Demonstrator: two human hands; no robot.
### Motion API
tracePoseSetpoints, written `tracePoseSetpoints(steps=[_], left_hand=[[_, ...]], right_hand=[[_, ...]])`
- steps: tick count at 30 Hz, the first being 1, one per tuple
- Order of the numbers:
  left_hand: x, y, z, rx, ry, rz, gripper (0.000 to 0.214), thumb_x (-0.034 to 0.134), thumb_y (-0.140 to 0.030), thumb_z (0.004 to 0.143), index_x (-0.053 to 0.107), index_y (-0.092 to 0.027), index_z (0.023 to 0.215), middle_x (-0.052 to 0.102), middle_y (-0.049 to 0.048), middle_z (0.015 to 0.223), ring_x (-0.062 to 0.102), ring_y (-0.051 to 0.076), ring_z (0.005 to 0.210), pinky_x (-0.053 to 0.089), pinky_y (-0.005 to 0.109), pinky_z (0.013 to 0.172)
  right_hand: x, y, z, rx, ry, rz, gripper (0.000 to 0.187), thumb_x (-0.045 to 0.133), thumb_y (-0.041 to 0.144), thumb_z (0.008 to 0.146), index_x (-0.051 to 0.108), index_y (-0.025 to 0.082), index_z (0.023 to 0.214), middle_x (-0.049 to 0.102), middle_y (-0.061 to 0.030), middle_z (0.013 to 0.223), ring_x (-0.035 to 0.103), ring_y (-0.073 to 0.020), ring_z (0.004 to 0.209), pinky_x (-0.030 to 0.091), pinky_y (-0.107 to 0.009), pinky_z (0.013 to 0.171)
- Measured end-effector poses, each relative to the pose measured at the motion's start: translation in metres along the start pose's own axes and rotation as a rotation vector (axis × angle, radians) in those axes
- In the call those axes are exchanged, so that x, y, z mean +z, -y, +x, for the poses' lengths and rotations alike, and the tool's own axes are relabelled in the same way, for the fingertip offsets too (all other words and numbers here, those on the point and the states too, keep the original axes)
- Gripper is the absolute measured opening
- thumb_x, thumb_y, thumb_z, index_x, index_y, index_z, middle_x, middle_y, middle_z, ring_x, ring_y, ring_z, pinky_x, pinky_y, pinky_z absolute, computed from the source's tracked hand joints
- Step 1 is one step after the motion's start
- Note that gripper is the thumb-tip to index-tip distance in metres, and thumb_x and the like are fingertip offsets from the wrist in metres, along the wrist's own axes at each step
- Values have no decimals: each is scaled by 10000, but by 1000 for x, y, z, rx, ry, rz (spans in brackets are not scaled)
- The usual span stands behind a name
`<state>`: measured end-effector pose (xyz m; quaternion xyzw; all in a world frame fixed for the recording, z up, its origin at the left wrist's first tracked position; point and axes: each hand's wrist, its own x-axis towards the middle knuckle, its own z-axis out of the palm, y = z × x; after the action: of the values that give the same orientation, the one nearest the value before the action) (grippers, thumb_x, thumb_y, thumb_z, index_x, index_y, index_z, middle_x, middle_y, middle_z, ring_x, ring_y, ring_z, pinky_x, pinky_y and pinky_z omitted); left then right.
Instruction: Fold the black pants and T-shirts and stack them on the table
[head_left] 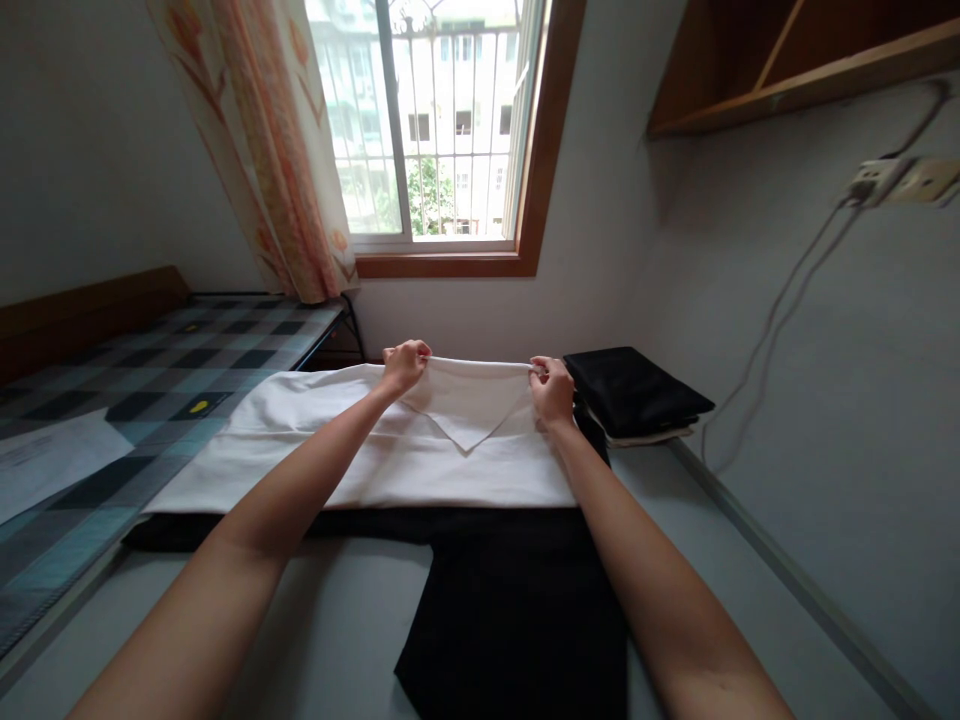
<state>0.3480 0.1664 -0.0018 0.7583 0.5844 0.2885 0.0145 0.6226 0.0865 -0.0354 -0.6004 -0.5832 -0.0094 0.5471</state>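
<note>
A white cloth, perhaps part of a garment, lies spread across the table. My left hand pinches its far edge on the left, fingers closed on the fabric. Further right along that edge, my right hand grips it between thumb and fingers. Between the two hands the edge is pulled straight and lifted a little, and a pointed triangular flap hangs toward me. Beneath the white cloth lies a black garment, with a sleeve-like part stretching left and a wide part coming toward me. Whether black and white are one piece I cannot tell.
Folded black clothes are stacked at the table's back right. A bed with a checked cover adjoins on the left, with a white paper on it. A cable hangs down the right wall. A curtained window is ahead.
</note>
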Motion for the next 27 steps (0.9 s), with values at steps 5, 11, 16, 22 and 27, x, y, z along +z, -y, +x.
tracePoseSetpoints(steps=[5,11,16,22,27], left_hand=[[-5,-4,-3,4,-1,91,197,573,-211,866,750,-259,939,699,64,1056,613,266,1070,409,402,929],[-2,-11,3,-171,-55,-5,105,655,-254,802,733,-227,867,708,105,955,647,303,1014,462,413,898],[13,-10,23,-436,101,-521,125,678,-152,706,659,-171,828,671,48,634,707,235,690,523,332,717],[30,-10,34,-431,214,-678,271,659,-182,770,591,-129,1027,709,103,834,692,166,673,539,279,646],[51,-9,31,-389,244,-613,463,648,-231,803,525,-93,1228,684,191,1052,701,208,802,544,313,685]], right_hand=[[-4,3,-3,48,-7,-91,252,568,209,815,748,162,986,635,-125,1051,622,-199,823,507,-335,814],[-3,4,-1,262,68,-86,228,606,254,814,734,192,991,699,-55,704,662,-201,680,529,-312,692],[14,4,15,514,111,330,147,577,245,843,627,143,937,709,-51,697,614,-122,441,455,-196,401],[38,-9,45,556,177,355,92,622,148,770,583,167,851,676,-21,711,646,-115,545,534,-202,440],[54,-30,52,562,247,233,47,605,155,728,613,169,772,642,-17,623,648,-153,592,569,-274,538]])
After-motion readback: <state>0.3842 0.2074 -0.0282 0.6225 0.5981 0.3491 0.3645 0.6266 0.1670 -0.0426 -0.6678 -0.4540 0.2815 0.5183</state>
